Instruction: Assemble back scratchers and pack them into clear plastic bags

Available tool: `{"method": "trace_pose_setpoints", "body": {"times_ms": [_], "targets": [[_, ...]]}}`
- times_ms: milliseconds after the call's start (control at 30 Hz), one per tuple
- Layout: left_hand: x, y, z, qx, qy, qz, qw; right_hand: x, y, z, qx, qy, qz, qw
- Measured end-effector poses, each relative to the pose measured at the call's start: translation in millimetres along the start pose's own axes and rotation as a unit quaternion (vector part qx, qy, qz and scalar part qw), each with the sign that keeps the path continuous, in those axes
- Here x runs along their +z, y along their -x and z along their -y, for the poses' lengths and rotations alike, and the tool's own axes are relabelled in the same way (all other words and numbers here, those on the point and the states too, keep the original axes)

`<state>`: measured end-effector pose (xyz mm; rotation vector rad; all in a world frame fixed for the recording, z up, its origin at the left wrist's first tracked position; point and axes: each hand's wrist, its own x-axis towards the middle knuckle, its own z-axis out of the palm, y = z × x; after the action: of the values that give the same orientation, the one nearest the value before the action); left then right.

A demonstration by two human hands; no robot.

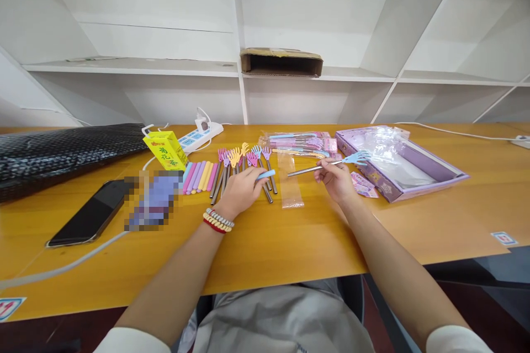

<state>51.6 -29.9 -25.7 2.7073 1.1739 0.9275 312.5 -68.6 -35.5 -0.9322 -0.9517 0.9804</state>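
Observation:
My left hand [241, 190] is closed on a light blue handle [265, 174] near the middle of the table. My right hand [336, 179] pinches a metal rod [307, 170] with a light blue claw head [356, 158] at its right end. The handle and the rod are apart. Just beyond my left hand lie several metal rods with pink, yellow, purple and blue claw heads [235, 155]. Left of them sits a row of coloured handles [199, 177]. A clear plastic sleeve [291, 182] lies flat between my hands, below several packaged claw sticks [304, 143].
A purple box [430, 190] holding clear plastic stands at the right, beside pink cards [364, 185]. At the left are a black phone [93, 212], a yellow drink carton [167, 150], a power strip [201, 137], cables and a black wrapped bundle [70, 154]. Behind rise white shelves [165, 66].

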Motion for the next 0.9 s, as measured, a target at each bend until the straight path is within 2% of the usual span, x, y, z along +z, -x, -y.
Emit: {"method": "trace_pose_setpoints", "body": {"times_ms": [300, 700, 900], "targets": [[1.0, 1, -4, 0.018, 0.013, 0.015, 1.000, 2, 1, 1, 0.076, 0.001, 0.054, 0.996], [3.6, 0, -3, 0.010, -0.008, 0.041, 0.999, 8, 2, -10, 0.099, -0.010, 0.096, 0.990], [3.2, 0, -6, 0.011, -0.021, 0.048, 0.999, 8, 3, -11, 0.113, -0.058, 0.120, 0.985]]}}
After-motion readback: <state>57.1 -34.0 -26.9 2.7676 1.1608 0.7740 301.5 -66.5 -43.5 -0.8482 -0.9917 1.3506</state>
